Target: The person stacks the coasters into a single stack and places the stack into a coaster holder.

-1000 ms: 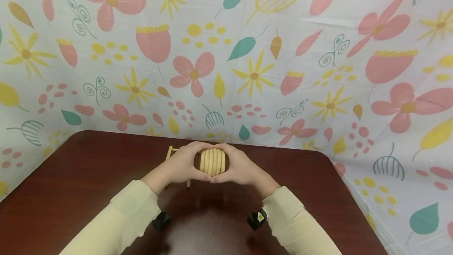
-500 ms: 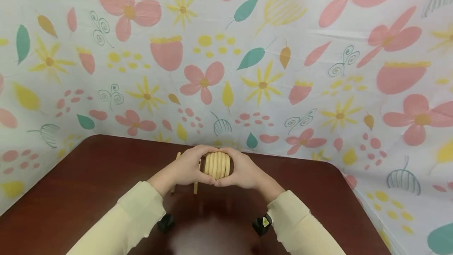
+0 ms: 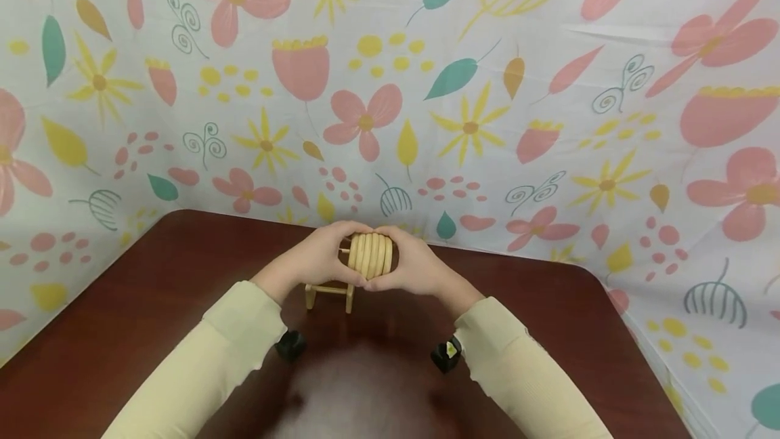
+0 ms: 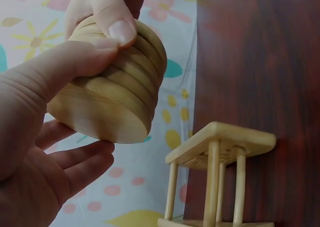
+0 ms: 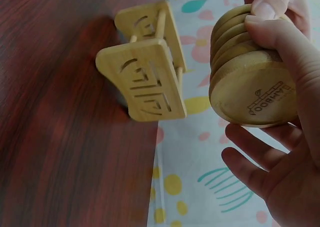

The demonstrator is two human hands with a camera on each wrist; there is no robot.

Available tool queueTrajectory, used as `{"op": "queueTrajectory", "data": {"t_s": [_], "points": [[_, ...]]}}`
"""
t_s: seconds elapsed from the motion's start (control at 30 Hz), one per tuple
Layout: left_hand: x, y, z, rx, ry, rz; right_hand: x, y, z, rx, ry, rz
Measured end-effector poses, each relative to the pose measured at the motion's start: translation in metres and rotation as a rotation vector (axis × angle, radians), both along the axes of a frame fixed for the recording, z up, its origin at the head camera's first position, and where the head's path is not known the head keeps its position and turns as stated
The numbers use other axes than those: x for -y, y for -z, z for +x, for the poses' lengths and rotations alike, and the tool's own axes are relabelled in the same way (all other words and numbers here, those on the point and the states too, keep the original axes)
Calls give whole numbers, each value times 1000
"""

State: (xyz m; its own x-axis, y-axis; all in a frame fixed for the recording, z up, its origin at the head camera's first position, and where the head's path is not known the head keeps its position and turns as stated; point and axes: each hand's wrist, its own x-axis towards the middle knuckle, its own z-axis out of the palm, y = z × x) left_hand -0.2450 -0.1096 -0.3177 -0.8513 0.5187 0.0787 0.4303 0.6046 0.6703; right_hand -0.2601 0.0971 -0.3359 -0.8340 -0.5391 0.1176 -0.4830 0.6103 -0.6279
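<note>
Both hands grip one stack of round bamboo coasters [image 3: 370, 255] over the table, faces turned sideways. My left hand [image 3: 317, 253] holds the stack's left side and my right hand [image 3: 420, 263] its right side, thumbs meeting along the near edge. In the right wrist view, the outer coaster [image 5: 255, 94] shows a dark "BAMBOO" print on a recessed face. The left wrist view shows the plain outer face [image 4: 100, 114] of the opposite end. A small bamboo rack [image 5: 142, 82] with cut-out side panels and round rods stands close by, partly hidden behind the left hand in the head view.
The dark red-brown table [image 3: 506, 330] has rounded back corners. Behind it hangs a white cloth [image 3: 390, 107] printed with flowers and leaves. Black wrist cameras [image 3: 446, 355] hang under the cuffs.
The head view has shifted, moving the backdrop rightward. Both hands, still gripping the coasters, have moved left relative to the rack, which now shows more below the left hand.
</note>
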Motion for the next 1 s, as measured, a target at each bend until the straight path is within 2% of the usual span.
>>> {"op": "queueTrajectory", "data": {"t_s": [0.13, 0.37, 0.47, 0.57, 0.77, 1.0], "points": [[5, -4, -4, 20, -16, 8, 7, -1, -5, -3, 25, 2], [13, 0, -8, 118, -60, 52, 19, 8, -9, 22, 26, -22], [18, -1, -10, 142, -83, 49, 25, 10, -11, 44, 35, -35], [21, -2, -13, 166, -81, 63, 31, 10, -12, 57, 51, -23], [26, 5, -18, 201, -80, 99, 38, 17, -17, 39, 49, -13], [39, 14, -16, 211, -126, 54, 53, 28, -20, 49, -2, -40]]}}
